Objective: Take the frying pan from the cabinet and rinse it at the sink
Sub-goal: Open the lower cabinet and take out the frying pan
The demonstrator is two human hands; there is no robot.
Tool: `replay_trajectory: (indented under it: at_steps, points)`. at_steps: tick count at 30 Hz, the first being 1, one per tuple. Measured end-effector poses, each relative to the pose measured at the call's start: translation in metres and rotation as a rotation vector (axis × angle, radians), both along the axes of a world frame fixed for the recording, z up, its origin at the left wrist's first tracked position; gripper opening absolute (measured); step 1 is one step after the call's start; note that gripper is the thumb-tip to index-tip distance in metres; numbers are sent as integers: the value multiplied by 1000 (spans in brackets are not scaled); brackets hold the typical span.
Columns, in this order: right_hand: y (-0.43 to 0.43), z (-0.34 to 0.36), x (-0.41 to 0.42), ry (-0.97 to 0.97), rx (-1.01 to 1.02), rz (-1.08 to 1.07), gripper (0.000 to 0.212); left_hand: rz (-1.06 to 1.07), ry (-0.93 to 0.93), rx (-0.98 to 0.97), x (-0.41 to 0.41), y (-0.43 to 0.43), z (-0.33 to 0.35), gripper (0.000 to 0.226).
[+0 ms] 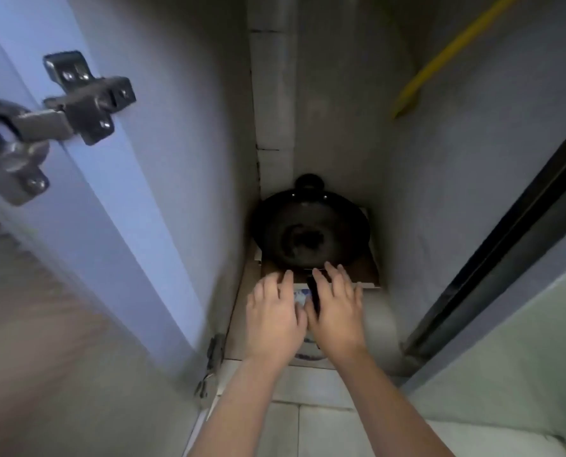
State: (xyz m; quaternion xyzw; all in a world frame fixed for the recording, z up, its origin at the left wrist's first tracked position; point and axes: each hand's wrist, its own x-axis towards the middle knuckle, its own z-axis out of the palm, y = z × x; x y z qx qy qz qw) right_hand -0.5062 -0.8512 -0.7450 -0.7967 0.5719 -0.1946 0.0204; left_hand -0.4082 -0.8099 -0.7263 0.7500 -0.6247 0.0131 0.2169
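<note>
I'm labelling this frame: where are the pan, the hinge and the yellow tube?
pan [311, 232]: head view, inner bowl.
hinge [88, 100]: head view, cross-shaped plate.
yellow tube [456, 47]: head view, mid length.

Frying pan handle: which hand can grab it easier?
Probably the right hand. The frying pan points its dark handle toward the person, just beside that hand's thumb side. The left hand lies slightly farther aside.

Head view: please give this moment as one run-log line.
frying pan: in cabinet, on cardboard | left hand: open, beside handle | right hand: open, beside handle | pan: not yet lifted
</note>
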Motion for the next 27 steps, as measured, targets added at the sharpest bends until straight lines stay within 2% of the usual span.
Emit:
replay_trajectory:
  at_steps: [6, 9, 12, 16, 18, 22, 25, 27]
  points:
    - [-25, -31, -12, -207, -4, -77, 48, 89, 257, -45, -14, -31, -31, 51]
    - [-35, -42, -23, -302, 62, -55, 48, 178, 547, -3, -23, -39, -48, 53]
    - [-44, -52, -27, -442, 245, -50, 47, 245, 859, 80, -26, -46, -62, 53]
    - [-58, -62, -26, -682, 518, -55, 45, 260, 1177, 202, -31, -47, -76, 51]
    - [-62, -69, -24, -782, 641, -90, 42, 301, 1313, 260, -33, -46, -77, 44]
    - [-72, -78, -17, -1008, 786, -160, 38, 282, 1407, 287, -37, -44, -75, 27]
    - [-80, -82, -14, -1080, 836, -168, 40, 239, 1419, 285, -43, -45, -73, 33]
    - [-80, -79, -14, -1109, 888, -173, 31, 236, 1482, 277, -46, -45, -70, 36]
